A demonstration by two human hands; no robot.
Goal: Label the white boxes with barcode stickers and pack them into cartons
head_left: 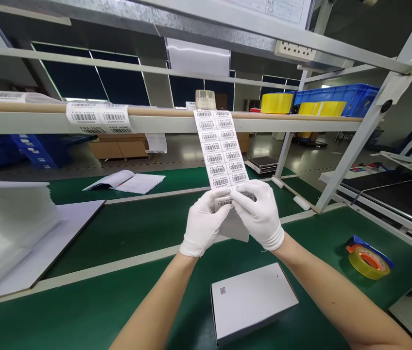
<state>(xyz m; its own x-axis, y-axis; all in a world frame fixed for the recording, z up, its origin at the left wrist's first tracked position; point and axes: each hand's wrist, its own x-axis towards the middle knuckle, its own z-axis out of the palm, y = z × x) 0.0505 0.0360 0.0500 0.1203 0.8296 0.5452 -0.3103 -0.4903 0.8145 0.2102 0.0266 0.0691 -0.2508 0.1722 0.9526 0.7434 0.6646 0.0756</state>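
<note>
A long strip of barcode labels [218, 146] hangs from the shelf edge down to my hands. My left hand [202, 226], in a white glove, pinches the strip's lower end from the left. From the right, my gloved right hand [260, 214] pinches the same end, fingers close to the left ones. The strip bends at the fingertips, and a blank pale piece shows below them. Whether a single label is peeled off I cannot make out. Beneath my hands a white box [253, 301] with a small printed code lies closed on the green work surface [126, 311].
Another label strip [98, 116] drapes over the shelf [165, 124]. Clear tape [205, 99], yellow tape [276, 103] and a blue bin [337, 95] stand on it. A tape dispenser [369, 260] lies right; an open booklet [126, 181] and white sheets [9, 228] lie left.
</note>
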